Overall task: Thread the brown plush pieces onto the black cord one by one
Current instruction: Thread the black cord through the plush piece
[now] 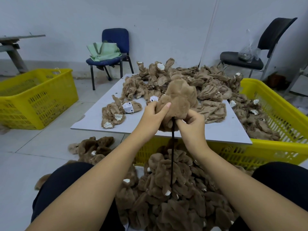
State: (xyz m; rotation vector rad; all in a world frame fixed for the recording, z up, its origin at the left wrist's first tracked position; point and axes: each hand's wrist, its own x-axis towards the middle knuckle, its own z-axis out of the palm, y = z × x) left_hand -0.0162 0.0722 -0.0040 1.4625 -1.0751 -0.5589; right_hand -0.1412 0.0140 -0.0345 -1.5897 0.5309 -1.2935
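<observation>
Brown plush piece (179, 99) sits at the bench's (93, 120) 6 o'clock edge, both hands (154, 112) (191, 120) pinching it over the black cord (172, 157); loosen up and it could slide off.

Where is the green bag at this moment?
In the head view, the green bag lies on the seat of the blue chair by the far wall, left of centre, beyond the white board and its plush pieces.
</observation>
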